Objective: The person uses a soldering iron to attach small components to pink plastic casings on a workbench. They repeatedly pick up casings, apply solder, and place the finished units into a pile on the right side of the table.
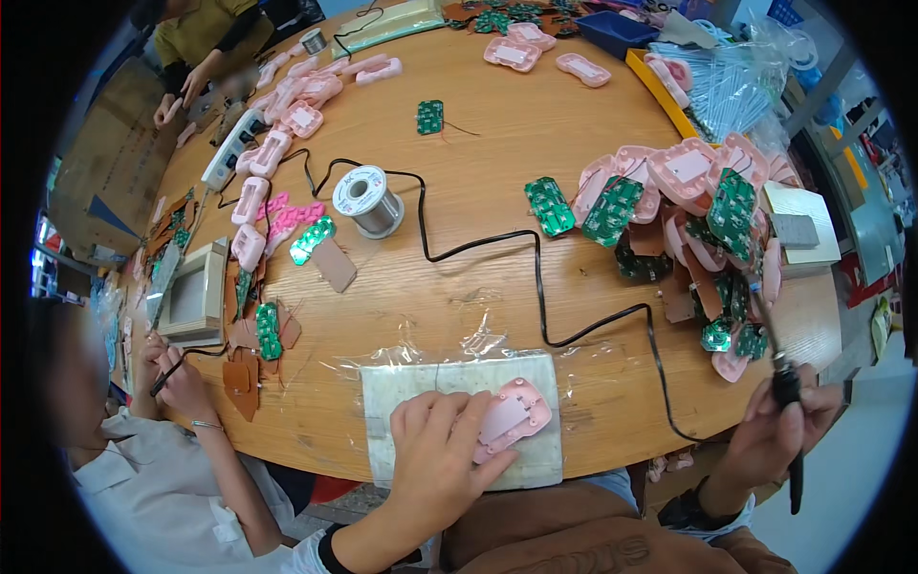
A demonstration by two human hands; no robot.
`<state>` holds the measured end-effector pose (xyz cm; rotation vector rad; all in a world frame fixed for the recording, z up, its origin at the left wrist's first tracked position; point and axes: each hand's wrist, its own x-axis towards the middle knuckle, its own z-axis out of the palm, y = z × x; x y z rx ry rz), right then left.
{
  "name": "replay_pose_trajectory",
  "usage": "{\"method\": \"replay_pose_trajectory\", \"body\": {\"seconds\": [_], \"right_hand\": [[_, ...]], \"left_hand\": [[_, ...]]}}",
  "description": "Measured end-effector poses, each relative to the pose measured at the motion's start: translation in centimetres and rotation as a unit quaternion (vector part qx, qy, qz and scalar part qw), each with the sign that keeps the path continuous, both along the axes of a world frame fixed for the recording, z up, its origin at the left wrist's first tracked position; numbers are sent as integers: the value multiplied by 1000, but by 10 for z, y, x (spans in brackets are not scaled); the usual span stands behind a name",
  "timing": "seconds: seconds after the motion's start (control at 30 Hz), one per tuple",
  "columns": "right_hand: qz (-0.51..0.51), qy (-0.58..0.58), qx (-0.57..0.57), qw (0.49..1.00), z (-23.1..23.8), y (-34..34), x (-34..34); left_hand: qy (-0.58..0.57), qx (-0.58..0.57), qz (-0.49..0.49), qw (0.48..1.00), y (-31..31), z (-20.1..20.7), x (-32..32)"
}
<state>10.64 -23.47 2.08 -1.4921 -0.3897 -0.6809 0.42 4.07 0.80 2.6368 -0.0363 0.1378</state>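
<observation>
Wood-grain table (622,421); left fingers (435,421) half-curled, holding rounded pink plastic shell (516,417); right fingers (790,430) wrapped around black-handled soldering iron (786,385).

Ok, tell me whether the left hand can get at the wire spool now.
Probably yes: nothing tall seems to stand between the left hand and the wire spool, just low plastic film, though the hand would have to leave the pink shell.

Elec. assy w/shop, judging by PCBs (549,207), wire spool (383,218) & pink casings (537,411) on table (497,172).
</observation>
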Motion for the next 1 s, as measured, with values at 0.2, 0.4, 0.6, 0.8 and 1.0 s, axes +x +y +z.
{"method": "replay_pose_trajectory", "body": {"seconds": [0.2,0.4,0.6,0.8,1.0], "right_hand": [[70,49,-30,996,-10,17,-17],[151,87,-44,984,-24,24,-22],[267,121,-49,955,-34,36,-22],[283,107,-84,949,-42,43,-18],[323,89,-163,928,-29,24,-21]], "left_hand": [[-90,47,118,988,26,-14,36],[24,-13,155,988,27,-11,81],[-49,-95,162,981,-30,0,7],[-83,-128,174,973,-46,-26,-2],[-61,-169,162,970,-46,-26,-11]]}}
